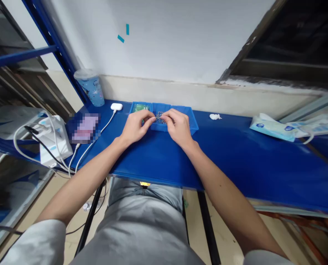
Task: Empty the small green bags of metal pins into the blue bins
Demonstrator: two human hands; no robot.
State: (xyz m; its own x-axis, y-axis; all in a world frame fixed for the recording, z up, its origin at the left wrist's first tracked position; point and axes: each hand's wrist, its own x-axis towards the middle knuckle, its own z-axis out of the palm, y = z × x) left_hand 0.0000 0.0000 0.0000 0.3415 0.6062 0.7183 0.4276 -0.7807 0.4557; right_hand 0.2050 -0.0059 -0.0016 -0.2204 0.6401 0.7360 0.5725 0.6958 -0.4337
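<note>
Both of my hands are over a row of small blue bins at the back of the blue table (pixel 222 162). My left hand (pixel 135 127) has thumb and forefinger pinched together in front of the left bin (pixel 132 107), which contains green pieces (pixel 142 107). Facing it, my right hand (pixel 179 127) also pinches, by the right bin (pixel 192 118). Between the fingertips, thin silvery metal pieces (pixel 159 120), like screws or nails, show in the middle bin (pixel 161 105). Whatever each pinch holds is too small to make out. The right bin's contents are mostly covered by my hand.
A blue patterned cup (pixel 93 90) stands back left. Nearby are a white earbud case (pixel 116 106) on a cable, a blurred-out phone-like item (pixel 85 127) and a white power strip (pixel 53 141) with cables. Rightward lie crumpled tissue (pixel 215 116) and a tissue pack (pixel 273 128).
</note>
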